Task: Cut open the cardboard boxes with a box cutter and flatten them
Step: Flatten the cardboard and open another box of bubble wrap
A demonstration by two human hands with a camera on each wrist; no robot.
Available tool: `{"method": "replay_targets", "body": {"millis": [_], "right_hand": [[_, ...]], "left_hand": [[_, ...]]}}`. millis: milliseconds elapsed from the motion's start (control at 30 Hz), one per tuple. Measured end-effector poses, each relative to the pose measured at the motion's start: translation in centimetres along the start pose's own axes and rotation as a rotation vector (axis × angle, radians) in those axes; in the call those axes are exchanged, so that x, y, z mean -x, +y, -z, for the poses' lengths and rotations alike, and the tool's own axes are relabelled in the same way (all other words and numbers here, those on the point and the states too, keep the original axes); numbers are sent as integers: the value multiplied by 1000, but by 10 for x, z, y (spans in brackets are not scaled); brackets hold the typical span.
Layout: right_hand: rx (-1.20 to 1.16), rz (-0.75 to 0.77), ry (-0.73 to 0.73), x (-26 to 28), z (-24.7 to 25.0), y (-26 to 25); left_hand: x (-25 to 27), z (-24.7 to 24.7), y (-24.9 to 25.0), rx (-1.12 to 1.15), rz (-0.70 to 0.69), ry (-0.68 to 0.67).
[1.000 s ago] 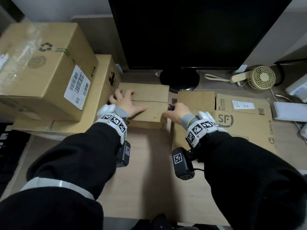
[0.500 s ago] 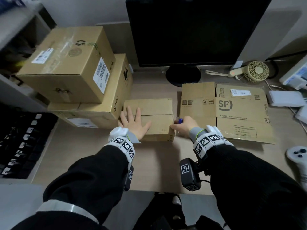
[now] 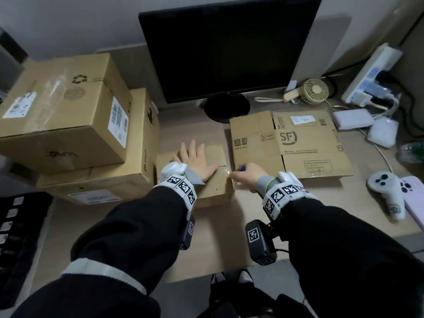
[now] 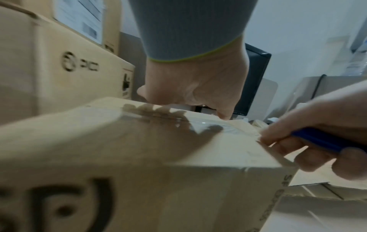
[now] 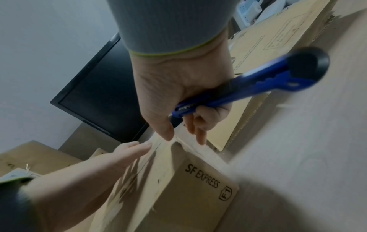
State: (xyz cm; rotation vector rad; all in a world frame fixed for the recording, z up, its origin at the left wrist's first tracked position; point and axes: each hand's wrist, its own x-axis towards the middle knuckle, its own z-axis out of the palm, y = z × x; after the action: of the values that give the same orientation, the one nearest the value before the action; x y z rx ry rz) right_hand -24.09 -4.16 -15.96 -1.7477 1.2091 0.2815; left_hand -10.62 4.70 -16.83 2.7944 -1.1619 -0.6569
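Observation:
A small taped SF Express cardboard box (image 3: 213,180) (image 4: 139,149) (image 5: 178,180) sits on the desk in front of me. My left hand (image 3: 195,161) (image 4: 194,87) (image 5: 127,152) lies flat on its top, fingers spread, pressing it down. My right hand (image 3: 246,174) (image 5: 184,100) (image 4: 317,141) grips a blue box cutter (image 5: 248,83) (image 4: 321,141) (image 3: 242,167), with thumb and fingertips at the box's right top edge by the clear tape seam. The blade tip is hidden by the fingers. A flattened SF box (image 3: 289,145) lies to the right.
Two large closed boxes (image 3: 68,115) are stacked at the left, the upper on a Pico box (image 4: 59,66). A black monitor (image 3: 229,47) stands behind. A small fan (image 3: 314,90), power strip (image 3: 371,74), white controller (image 3: 387,191) and a phone (image 3: 413,203) lie at the right.
The head view has pulled back and shifted. My left hand stays flat on the small box and my right hand stays at its right edge with the cutter.

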Motion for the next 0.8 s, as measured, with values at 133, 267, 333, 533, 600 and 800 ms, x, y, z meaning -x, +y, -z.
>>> {"method": "replay_targets", "body": {"millis": [133,267,333,533,600,800], "right_hand": [[-234,-49,86,-9,5,0],[-217,-20,89,-20,5,3],[-217,21,92,-26,1,3],[-149,90,151,-44,-16,2],[-167,105,172,-46,-18,0],[-243,144,228,-50,-20,-1]], "left_hand": [[-19,-6,16,-9,-66,-20],[-29,-23,10,-89,-140,105],[-28,-29,10,-107,-155,197],[-30,-40,8,-117,-142,286],[-31,-42,7,-119,-146,312],[-32,-44,7,-101,-147,327]]}}
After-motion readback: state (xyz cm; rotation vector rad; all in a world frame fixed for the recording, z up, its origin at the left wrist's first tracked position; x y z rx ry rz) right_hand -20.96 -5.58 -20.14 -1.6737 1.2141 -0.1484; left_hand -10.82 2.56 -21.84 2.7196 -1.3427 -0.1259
